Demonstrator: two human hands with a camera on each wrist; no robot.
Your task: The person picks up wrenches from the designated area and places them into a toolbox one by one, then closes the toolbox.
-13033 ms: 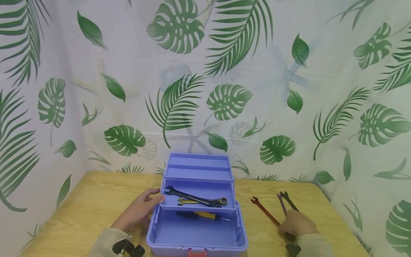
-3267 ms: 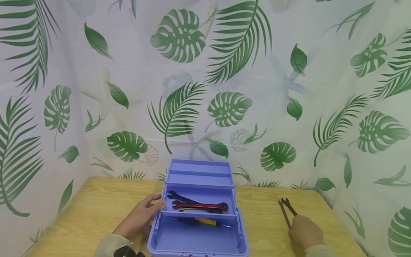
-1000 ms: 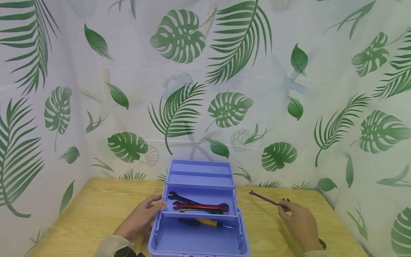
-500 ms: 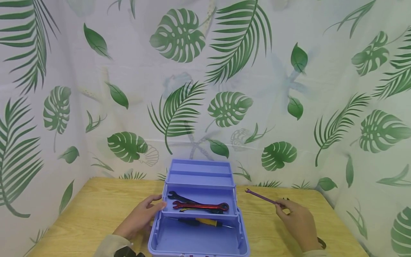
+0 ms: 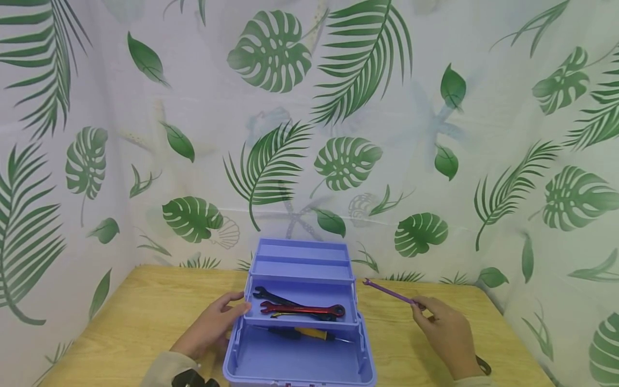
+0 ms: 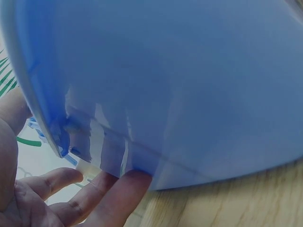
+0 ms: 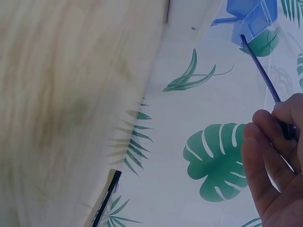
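My right hand (image 5: 447, 328) pinches a slim purple wrench (image 5: 389, 292) near one end, raised above the table right of the toolbox; its open-jawed end points left toward the box. The held end is partly hidden by the fingers. At the left side of the blue-violet toolbox (image 5: 297, 365), my left hand (image 5: 213, 325) holds the tray's edge, thumb over the rim and fingers against the outer wall (image 6: 189, 118). Inside the raised tray (image 5: 314, 290) a red wrench (image 5: 302, 310) lies across a black wrench (image 5: 273, 295) and a yellow one, mostly covered.
Another black wrench (image 5: 483, 366) lies on the wooden table (image 5: 159, 301), mostly hidden behind my right hand. A yellow-and-black screwdriver (image 5: 309, 334) lies in the toolbox's lower compartment. A leaf-patterned curtain (image 5: 309, 134) hangs behind and along both sides.
The red wrench has gone from the table into the tray. Since then my right hand has picked up the purple wrench and carried it slightly left. My left hand stays at the toolbox.
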